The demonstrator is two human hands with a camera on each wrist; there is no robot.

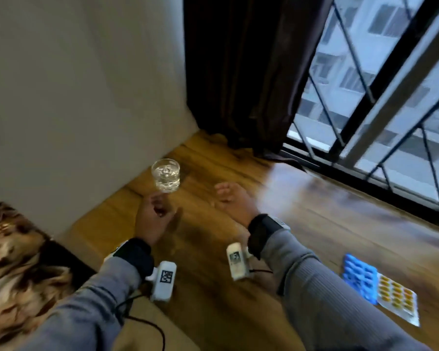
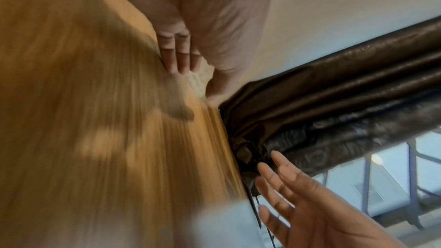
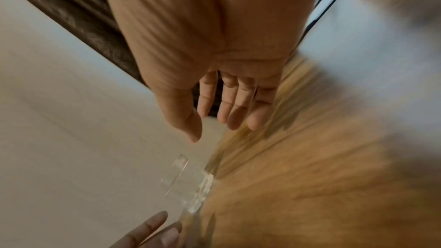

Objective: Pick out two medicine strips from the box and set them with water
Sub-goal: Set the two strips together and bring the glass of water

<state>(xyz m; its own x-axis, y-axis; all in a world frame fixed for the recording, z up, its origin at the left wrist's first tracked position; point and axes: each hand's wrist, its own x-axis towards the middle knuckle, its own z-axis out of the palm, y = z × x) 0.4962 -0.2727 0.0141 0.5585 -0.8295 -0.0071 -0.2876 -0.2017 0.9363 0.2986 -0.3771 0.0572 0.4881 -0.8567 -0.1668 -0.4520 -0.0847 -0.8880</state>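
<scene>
So, both my hands are out in front over the wooden floor [image 1: 314, 224], neither holding anything. Left hand [image 1: 153, 219] sits just short of the glass of water [image 1: 165, 178], wrist cocked a bit, fingers loosely curled w/ the thumb side toward the glass; in the left wrist view its fingers [image 2: 177, 54] point down at the floor and look mostly straight, w/ a blurry bit of glass between them and the thumb. Can't tell from the blur whether they touch the glass. Right hand [image 1: 232, 198] is to the right of the glass, apart from it, palm turned partly up, fingers relaxed and spread; right wrist view shows the fingers [image 3: 236, 105] straight and slack, thumb out, w/ the glass below them, near the wall [image 1: 86, 97].

Glass stands upright on the floor, close to the wall, left of the dark curtain [image 1: 238, 72].

Two medicine strips lie flat on the floor well to my right, beside the right forearm: blue strip [image 1: 360, 274] and orange-pill strip [image 1: 397, 297], touching or overlapping at one edge, long axes running roughly away from me and slightly left. Well apart from the glass.
</scene>
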